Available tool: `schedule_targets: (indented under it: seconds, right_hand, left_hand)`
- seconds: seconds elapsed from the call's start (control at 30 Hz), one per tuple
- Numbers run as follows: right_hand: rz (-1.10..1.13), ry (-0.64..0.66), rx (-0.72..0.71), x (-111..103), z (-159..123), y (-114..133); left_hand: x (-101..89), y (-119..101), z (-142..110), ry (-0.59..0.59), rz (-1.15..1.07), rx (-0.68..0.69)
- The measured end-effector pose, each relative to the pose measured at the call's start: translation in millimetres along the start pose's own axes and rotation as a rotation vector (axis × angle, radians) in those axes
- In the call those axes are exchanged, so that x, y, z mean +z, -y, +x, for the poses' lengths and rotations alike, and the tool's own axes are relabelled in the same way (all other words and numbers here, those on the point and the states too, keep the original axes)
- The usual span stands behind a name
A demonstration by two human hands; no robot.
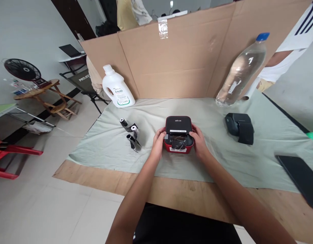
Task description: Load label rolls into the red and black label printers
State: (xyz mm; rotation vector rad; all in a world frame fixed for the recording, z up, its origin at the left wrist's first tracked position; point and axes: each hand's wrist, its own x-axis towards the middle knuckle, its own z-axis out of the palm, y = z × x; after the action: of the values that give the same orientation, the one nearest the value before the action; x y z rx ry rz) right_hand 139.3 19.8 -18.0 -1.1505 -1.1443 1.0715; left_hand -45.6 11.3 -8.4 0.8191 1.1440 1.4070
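Observation:
A red and black label printer [179,121] sits on the cloth in front of me, with dark shiny film showing at its front. On its left side my left hand [159,139] is closed, thumb on the front corner. My right hand [198,138] grips the opposite side the same way, its thumb at the top edge. The fingers behind the printer's sides are partly hidden. Left of my left hand stand several small rolls [132,135] with black strips around them, some with white cores.
A white jug [118,88] and a clear bottle [240,76] with a blue cap stand before the cardboard screen [171,64]. To the right lie a black device [240,127] of unclear kind and a dark phone [300,178]. People are partly visible behind the screen.

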Motion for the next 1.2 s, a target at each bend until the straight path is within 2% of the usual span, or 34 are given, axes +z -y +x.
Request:
schedule_targets:
  seconds: [0.2,0.37,0.57,0.77,0.93,1.07,1.2]
  right_hand:
    - [-0.013,-0.041,0.003,2.6,0.7,-0.7]
    - [0.059,-0.083,-0.058,6.6,-10.2,4.1]
    - [0.078,-0.105,-0.108,5.4,-13.1,-4.5]
    - [0.061,-0.090,-0.199,5.4,-19.8,-5.6]
    - [0.062,-0.066,-0.250,5.6,-21.2,-10.9]
    - [-0.061,0.046,-0.287,-14.2,-20.8,-16.6]
    - [-0.309,0.193,-0.212,-44.6,-28.0,-16.1]
  left_hand:
    - [4.2,-7.9,8.0,-0.003,0.088,0.113]
    - [2.4,-6.1,2.6,-0.021,0.048,0.082]
    - [-2.1,-3.4,-4.6,-0.022,-0.028,0.062]
    - [-4.2,-10.8,-1.2,0.003,0.100,0.122]
    - [-1.2,-12.8,2.0,-0.028,0.116,0.129]
    - [-0.1,-13.6,-0.2,-0.041,0.154,0.151]
    - [-1.8,-15.6,-8.4,-0.061,0.206,0.204]
